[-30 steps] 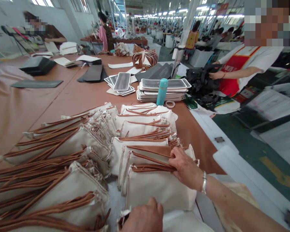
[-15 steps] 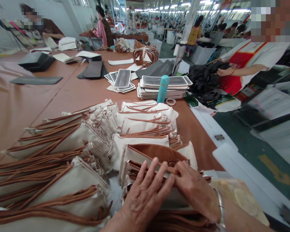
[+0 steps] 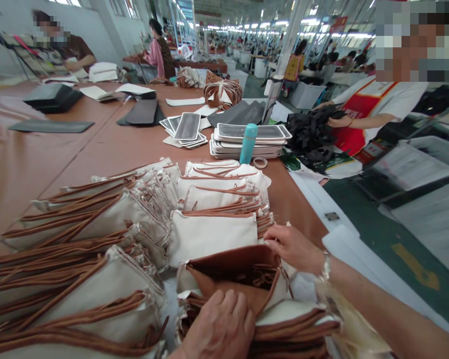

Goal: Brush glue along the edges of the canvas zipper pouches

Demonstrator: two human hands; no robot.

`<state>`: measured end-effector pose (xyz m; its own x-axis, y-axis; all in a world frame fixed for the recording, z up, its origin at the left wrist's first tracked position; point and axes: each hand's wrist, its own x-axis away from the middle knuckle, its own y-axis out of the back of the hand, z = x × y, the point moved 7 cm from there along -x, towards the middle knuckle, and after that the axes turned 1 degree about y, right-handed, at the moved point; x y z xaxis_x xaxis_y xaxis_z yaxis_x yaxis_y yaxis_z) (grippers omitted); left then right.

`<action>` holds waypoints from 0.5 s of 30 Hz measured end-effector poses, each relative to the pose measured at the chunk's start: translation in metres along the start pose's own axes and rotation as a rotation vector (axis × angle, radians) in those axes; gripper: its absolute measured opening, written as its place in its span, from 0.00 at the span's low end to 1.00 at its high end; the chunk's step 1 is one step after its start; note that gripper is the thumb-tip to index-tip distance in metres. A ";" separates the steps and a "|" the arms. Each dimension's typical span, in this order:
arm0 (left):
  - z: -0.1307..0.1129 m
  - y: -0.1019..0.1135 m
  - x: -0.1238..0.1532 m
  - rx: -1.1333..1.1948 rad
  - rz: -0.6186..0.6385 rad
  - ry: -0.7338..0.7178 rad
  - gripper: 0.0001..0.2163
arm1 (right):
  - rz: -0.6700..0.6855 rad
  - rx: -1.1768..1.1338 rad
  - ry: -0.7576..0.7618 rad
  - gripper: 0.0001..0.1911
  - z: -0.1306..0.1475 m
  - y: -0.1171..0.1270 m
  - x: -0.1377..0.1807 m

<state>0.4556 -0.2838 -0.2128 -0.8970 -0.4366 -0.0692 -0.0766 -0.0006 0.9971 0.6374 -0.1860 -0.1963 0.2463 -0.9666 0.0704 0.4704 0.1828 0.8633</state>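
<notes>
The right hand [image 3: 284, 244] is pinching the back edge of one bag [image 3: 247, 294]; the left hand [image 3: 224, 321] is gripping its front. That bag is standing open near the person, while other bags [image 3: 213, 234] are lying in rows on the counter [image 3: 108, 144]. Which are done isn't showing.

A pale grey wall [image 3: 82, 30] stands at the upper left, with bright windows [image 3: 70, 2] near the top edge. A broad table with a brown covering [image 3: 114, 142] spreads across the middle. The dark green floor [image 3: 381, 219] at the right bears a yellow arrow [image 3: 417, 267]. Beyond a white pillar [image 3: 289, 45], upper right of centre, rows of white lights [image 3: 316, 21] run through the deep hall [image 3: 243, 42].
</notes>
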 end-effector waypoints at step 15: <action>0.010 0.011 0.007 -0.074 -0.089 0.143 0.05 | -0.009 0.019 0.185 0.06 0.023 -0.035 -0.073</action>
<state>0.4437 -0.2779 -0.2024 -0.8164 -0.5557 -0.1571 -0.1160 -0.1087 0.9873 0.5833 -0.1256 -0.2206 0.3945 -0.9184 -0.0285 0.4572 0.1692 0.8731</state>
